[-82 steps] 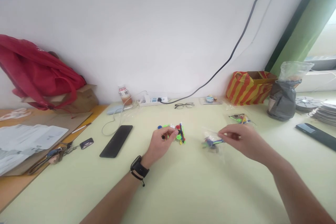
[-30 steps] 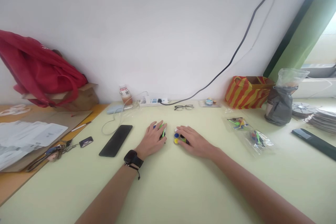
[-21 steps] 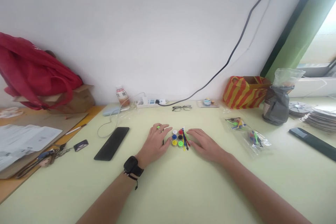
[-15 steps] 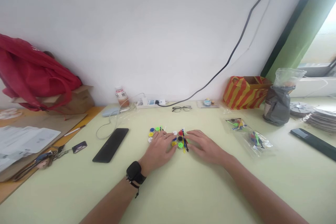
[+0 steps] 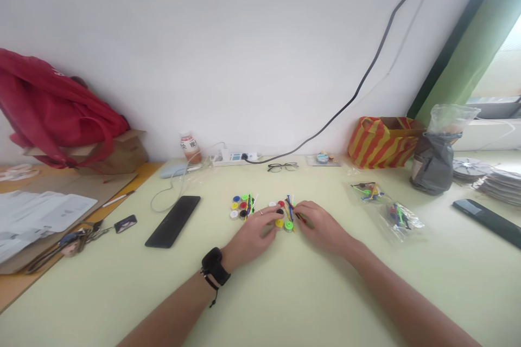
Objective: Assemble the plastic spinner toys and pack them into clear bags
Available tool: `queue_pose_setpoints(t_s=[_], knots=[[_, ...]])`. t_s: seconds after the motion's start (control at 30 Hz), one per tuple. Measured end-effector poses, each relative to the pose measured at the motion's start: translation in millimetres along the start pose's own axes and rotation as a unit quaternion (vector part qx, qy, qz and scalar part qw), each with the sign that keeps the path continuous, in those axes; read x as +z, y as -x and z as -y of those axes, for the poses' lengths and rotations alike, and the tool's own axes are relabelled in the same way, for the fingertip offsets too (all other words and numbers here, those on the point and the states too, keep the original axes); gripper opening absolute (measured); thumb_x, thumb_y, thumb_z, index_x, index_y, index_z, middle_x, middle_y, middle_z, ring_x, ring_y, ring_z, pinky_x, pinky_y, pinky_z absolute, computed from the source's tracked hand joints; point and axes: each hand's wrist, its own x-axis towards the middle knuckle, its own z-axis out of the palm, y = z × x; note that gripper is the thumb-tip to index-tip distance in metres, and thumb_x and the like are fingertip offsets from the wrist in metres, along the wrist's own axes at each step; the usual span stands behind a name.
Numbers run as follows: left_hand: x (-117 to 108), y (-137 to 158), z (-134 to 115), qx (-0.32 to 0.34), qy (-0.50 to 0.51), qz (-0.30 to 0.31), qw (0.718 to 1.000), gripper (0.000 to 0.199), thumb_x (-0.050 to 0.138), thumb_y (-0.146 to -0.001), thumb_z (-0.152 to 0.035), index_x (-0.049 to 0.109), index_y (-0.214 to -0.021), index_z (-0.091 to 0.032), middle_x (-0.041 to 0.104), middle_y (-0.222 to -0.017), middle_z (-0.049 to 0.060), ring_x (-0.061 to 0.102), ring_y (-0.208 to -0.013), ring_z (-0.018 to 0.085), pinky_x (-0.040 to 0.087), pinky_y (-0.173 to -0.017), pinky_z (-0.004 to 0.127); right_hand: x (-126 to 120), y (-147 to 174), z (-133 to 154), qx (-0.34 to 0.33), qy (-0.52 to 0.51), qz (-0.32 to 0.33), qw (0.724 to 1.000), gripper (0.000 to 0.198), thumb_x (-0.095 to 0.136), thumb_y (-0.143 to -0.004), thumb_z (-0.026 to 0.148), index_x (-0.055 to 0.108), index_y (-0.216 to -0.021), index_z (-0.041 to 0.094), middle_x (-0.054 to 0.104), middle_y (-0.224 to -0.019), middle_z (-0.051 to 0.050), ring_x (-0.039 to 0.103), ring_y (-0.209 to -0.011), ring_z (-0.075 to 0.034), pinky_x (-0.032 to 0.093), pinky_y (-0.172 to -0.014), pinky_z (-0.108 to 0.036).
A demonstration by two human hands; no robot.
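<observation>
My left hand [image 5: 253, 234], with a ring on one finger, reaches over the table. Its index fingertip touches a small black disc [image 5: 280, 212], and its thumb rests apart from it, near a yellow disc [image 5: 279, 223]. My right hand [image 5: 322, 226] has its fingers curled at a bunch of thin coloured plastic sticks [image 5: 290, 207]; a dark stick shows at the fingertips. A bright green disc [image 5: 288, 225] lies between the hands, with a red disc [image 5: 281, 204] and a white disc behind. Left of them is a second cluster of discs [image 5: 235, 206] with sticks [image 5: 249, 205] alongside.
Two clear bags of coloured parts [image 5: 401, 221] lie to the right. A black phone [image 5: 173, 222] is at the left, another dark phone [image 5: 488, 222] at the far right. Glasses [image 5: 283, 167] and a power strip [image 5: 235, 159] sit by the wall. A striped bag [image 5: 382, 143] stands behind.
My left hand has shifted right and forward, uncovering the left cluster. My right hand's fingers have curled in at the sticks. The green disc has moved slightly right.
</observation>
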Motion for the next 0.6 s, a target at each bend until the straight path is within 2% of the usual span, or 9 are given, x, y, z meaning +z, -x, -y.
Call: queue_pose_setpoints(t_s=[0.1, 0.2, 0.27, 0.37, 0.47, 0.6], knots=[[-3, -3, 1, 0.021, -0.070, -0.023, 0.997, 0.035, 0.058, -0.099, -0.022, 0.067, -0.133, -0.028, 0.055, -0.155, 0.007, 0.048, -0.144, 0.028, 0.037, -0.124, 0.054, -4, 0, -1, 0.013, 0.022, -0.022, 0.999, 0.031, 0.048, -0.094, 0.007, 0.069, -0.111, 0.023, 0.072, -0.109, -0.008, 0.065, -0.104, -0.025, 0.054, -0.090, -0.040], [-5, -6, 5, 0.018, -0.136, -0.029, 0.990, 0.041, 0.058, -0.101, -0.029, 0.060, -0.142, -0.027, 0.046, -0.162, 0.008, 0.039, -0.150, 0.032, 0.033, -0.124, 0.059, -5, 1, 5, -0.015, 0.030, -0.040, 0.999, 0.029, 0.058, -0.098, 0.020, 0.067, -0.125, 0.024, 0.069, -0.127, -0.011, 0.061, -0.119, -0.028, 0.052, -0.100, -0.044], [-5, -7, 7, 0.018, -0.153, -0.021, 0.988, 0.042, 0.057, -0.102, -0.032, 0.059, -0.144, -0.025, 0.049, -0.160, 0.010, 0.038, -0.151, 0.034, 0.037, -0.122, 0.060, -2, 2, 9, -0.057, 0.032, -0.023, 0.998, 0.036, 0.065, -0.097, 0.030, 0.064, -0.133, 0.026, 0.063, -0.141, -0.010, 0.056, -0.131, -0.030, 0.048, -0.109, -0.048], [-3, -6, 10, 0.020, -0.141, -0.011, 0.990, 0.039, 0.057, -0.102, -0.030, 0.062, -0.140, -0.025, 0.061, -0.147, 0.010, 0.049, -0.143, 0.032, 0.041, -0.120, 0.059, 7, 1, 11, -0.088, 0.034, 0.008, 0.995, 0.036, 0.062, -0.100, 0.031, 0.064, -0.135, 0.029, 0.064, -0.142, -0.008, 0.056, -0.132, -0.029, 0.047, -0.111, -0.049], [-1, -5, 10, 0.003, -0.097, -0.018, 0.995, 0.042, 0.057, -0.100, -0.025, 0.059, -0.142, -0.027, 0.063, -0.146, 0.007, 0.055, -0.137, 0.028, 0.045, -0.119, 0.052, 13, -1, 6, -0.061, 0.039, -0.013, 0.997, 0.034, 0.057, -0.102, 0.027, 0.063, -0.135, 0.029, 0.068, -0.136, -0.007, 0.060, -0.125, -0.029, 0.050, -0.107, -0.050], [-4, -4, 7, 0.000, -0.072, -0.027, 0.997, 0.042, 0.058, -0.098, -0.020, 0.061, -0.139, -0.028, 0.064, -0.144, 0.006, 0.056, -0.135, 0.026, 0.045, -0.118, 0.048, 10, -2, -5, -0.030, 0.019, -0.044, 0.998, 0.038, 0.061, -0.100, 0.032, 0.060, -0.137, 0.028, 0.067, -0.135, -0.009, 0.059, -0.126, -0.029, 0.051, -0.107, -0.049]])
